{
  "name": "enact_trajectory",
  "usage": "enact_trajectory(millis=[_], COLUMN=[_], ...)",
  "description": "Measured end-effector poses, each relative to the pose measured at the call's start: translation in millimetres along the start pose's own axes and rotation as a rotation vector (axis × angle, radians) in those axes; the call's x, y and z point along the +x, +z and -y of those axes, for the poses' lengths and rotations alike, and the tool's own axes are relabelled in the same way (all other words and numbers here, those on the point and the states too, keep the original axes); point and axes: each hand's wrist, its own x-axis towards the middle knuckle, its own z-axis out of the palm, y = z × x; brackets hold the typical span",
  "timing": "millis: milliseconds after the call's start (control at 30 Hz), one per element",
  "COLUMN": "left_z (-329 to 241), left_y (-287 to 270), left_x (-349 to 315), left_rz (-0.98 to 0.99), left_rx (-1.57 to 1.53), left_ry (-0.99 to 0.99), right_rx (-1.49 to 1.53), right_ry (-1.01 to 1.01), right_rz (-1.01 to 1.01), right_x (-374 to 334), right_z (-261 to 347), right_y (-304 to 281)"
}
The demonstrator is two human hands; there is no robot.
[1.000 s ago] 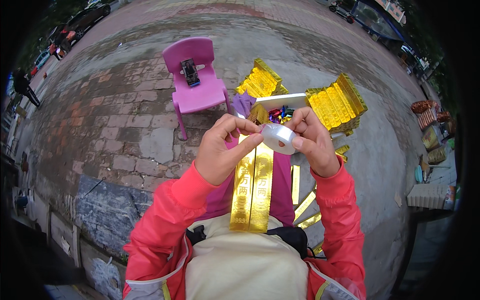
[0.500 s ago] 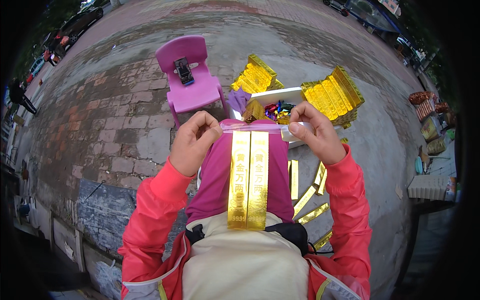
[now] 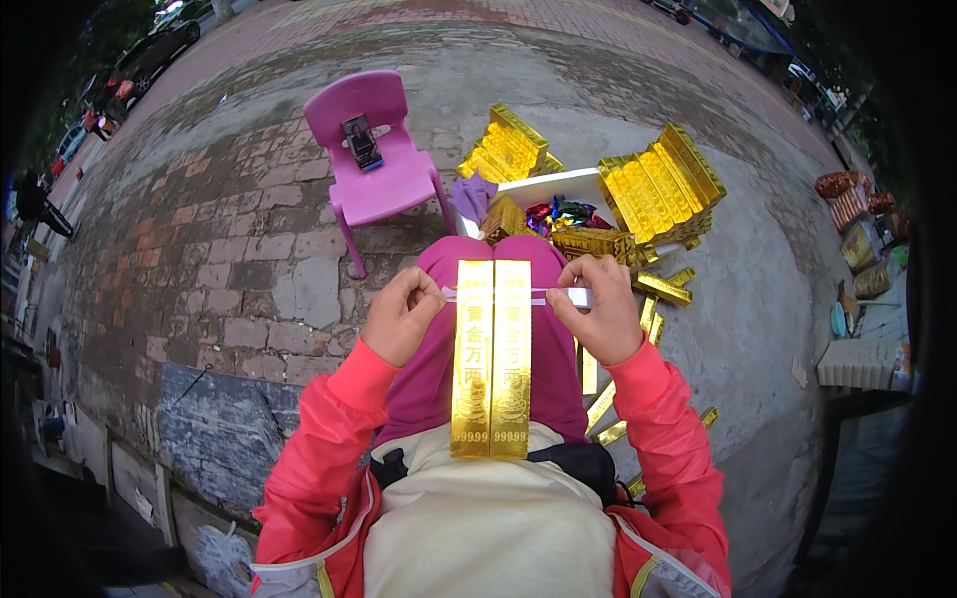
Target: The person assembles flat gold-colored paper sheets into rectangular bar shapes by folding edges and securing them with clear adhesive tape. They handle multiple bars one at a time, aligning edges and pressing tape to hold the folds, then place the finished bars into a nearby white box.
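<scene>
Two shiny gold foil-paper bars [image 3: 491, 389] lie side by side lengthwise on my lap, their long edges together. Across their far part runs a narrow strip of clear tape [image 3: 538, 298], stretched between both hands. My left hand [image 3: 401, 314] pinches its left end, just beside the left bar. At the other end, my right hand [image 3: 605, 307] grips the tape between thumb and fingers, where a white piece [image 3: 578, 297] shows, perhaps backing paper. Whether the strip touches the foil all along, I cannot tell.
Ahead, stacked gold bars [image 3: 658, 189] stand around a white box [image 3: 568, 186] with colourful foil pieces [image 3: 568, 217]. A pink chair [image 3: 384, 189] carrying a phone [image 3: 361, 142] is front left. Several loose gold bars [image 3: 666, 289] lie on the ground at right.
Both hands have come nearer to me and lower, bringing the tape from beyond the bars' far ends to across them. The hands are slightly closer together.
</scene>
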Motion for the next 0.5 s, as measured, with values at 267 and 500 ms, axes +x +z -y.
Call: enact_trajectory(millis=[267,500], left_z=[6.9,9.4], left_y=[-2.7,-1.3], left_x=[1.2,-0.8], left_rz=[0.014,0.003], left_rx=[-0.039,-0.038], left_ry=[-0.014,-0.021], right_rx=[0.015,0.006], right_ry=[-0.007,-0.017], right_rz=[0.008,0.014], right_x=[-2.1,-3.2], right_z=[-1.6,-1.2], right_y=[5.8,8.0])
